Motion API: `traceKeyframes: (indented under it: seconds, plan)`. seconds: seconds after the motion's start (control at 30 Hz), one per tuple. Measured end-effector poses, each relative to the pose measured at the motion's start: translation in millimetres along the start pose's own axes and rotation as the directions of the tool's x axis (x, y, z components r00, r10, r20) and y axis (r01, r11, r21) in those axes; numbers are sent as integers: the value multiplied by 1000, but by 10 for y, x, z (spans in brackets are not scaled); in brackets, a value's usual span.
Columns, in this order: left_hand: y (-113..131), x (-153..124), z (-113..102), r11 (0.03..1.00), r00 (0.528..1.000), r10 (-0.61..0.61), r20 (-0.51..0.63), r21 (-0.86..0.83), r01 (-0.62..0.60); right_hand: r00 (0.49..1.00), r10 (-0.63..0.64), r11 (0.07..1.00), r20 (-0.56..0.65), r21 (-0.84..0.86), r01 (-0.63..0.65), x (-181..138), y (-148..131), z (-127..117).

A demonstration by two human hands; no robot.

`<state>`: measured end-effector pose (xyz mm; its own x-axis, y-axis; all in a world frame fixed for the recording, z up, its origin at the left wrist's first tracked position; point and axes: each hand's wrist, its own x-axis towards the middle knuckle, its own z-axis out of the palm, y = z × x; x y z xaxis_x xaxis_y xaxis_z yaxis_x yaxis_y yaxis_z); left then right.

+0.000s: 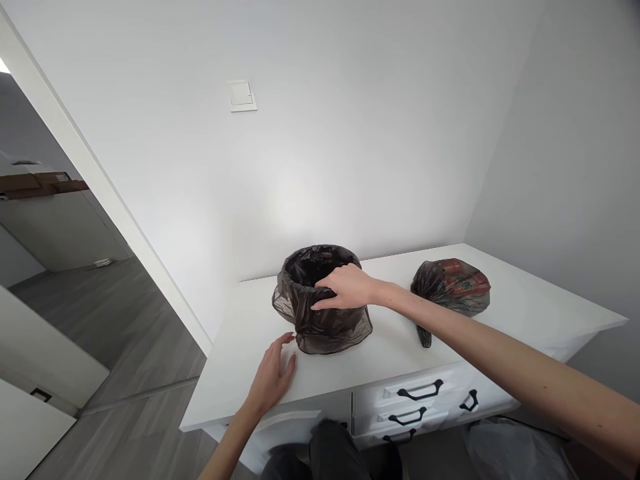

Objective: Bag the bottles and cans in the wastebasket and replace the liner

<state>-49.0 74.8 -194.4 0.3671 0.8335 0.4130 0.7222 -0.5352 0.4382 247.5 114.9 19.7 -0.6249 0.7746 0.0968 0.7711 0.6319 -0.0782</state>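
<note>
A round bin (320,257) lined with a dark, see-through trash bag (333,331) stands upright on the white cabinet top. The bag is folded over the rim and hangs loosely around the outside, hiding the bin's wall. My right hand (345,288) grips the near rim, fingertips inside the opening and thumb outside against the bag. Just left of the bag's lower edge, my left hand (274,373) rests by the cabinet top with fingers apart and nothing in them. Whether its fingertips touch the bag I cannot tell.
A knotted dark bag (457,287) with reddish contents lies to the right, partly behind my right forearm. The white cabinet (530,297) has black drawer handles (420,390) in front. A light switch (242,96) is on the wall behind. A doorway opens at the left.
</note>
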Motion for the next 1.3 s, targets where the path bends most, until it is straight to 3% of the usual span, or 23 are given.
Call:
traceKeyframes:
  seconds: [0.13,0.37,0.53,0.7,0.87,1.1,1.3]
  plan:
    - [-144,-190,-40,997,998,-62,4,34,62,1000,6,1000,4,-11,-6,-3,-23,-18]
    - [-121,-235,-37,991,993,-75,-91,103,84,999,-28,1000,27,-14,28,-42,-37,-109]
    - [-118,-245,-19,991,992,-68,-110,109,80,1000,17,999,17,-27,-17,-98,166,-252]
    - [-110,-239,-18,989,991,-69,-116,122,83,994,113,992,-2,-54,-112,-109,566,-417]
    - [-92,-222,-14,985,989,-84,-120,142,101,958,285,952,-13,-108,-285,-120,1068,-475]
    - [-57,-195,-11,981,986,-96,-133,155,116,859,503,845,-100,-150,-512,-213,1880,-269]
    - [-39,-187,-14,977,985,-118,-122,163,138,813,569,797,-127,-158,-583,-236,2460,-22]
